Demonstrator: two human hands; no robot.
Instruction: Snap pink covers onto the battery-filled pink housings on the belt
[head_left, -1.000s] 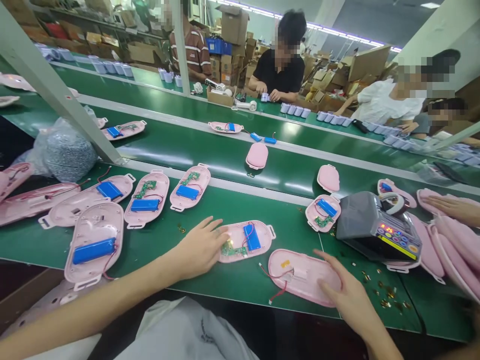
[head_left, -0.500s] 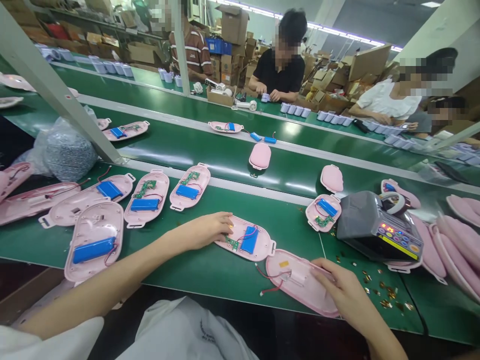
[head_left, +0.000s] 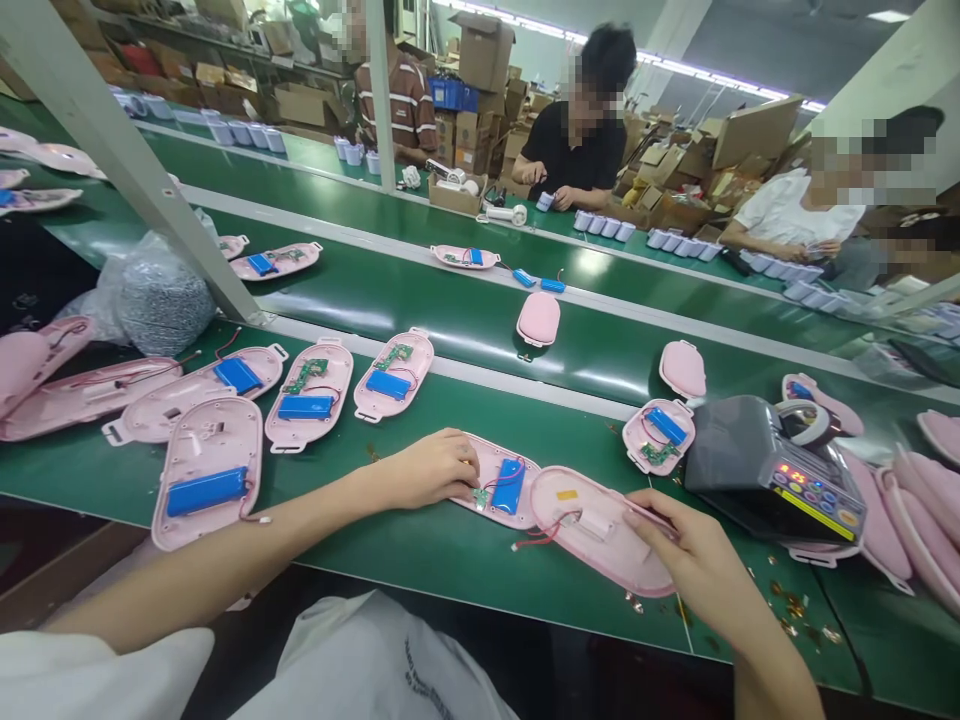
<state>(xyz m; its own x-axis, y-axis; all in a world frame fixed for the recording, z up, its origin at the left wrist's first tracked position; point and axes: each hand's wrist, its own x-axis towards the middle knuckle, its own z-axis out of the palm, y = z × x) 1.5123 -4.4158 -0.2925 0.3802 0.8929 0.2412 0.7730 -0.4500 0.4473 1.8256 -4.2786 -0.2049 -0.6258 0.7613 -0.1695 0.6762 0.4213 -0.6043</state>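
Observation:
My left hand [head_left: 439, 468] grips the left end of a pink plastic shell [head_left: 480, 463], its fingers curled over the rim. Inside that shell lie a blue battery pack [head_left: 508, 486] and a small green circuit board [head_left: 481, 497], partly covered by my fingers. My right hand [head_left: 694, 545] holds a second pink shell half [head_left: 637, 558] by its right edge, hollow side up and tilted. Red wires [head_left: 536, 540] with a white plug hang from its left part, near a yellow sticker [head_left: 567, 495]. The left end of this half overlaps the battery shell's right end.
More pink shells with batteries [head_left: 307, 405] lie along the green bench to the left. A dark tape dispenser [head_left: 772, 480] with a lit display stands at right, with tape scraps [head_left: 787, 605] before it. A conveyor belt [head_left: 375, 290] runs behind; co-workers [head_left: 577, 135] sit beyond.
My right hand has raised its shell half and brought it left, so it now overlaps the battery shell. My left hand stays on that shell. The view has turned slightly left.

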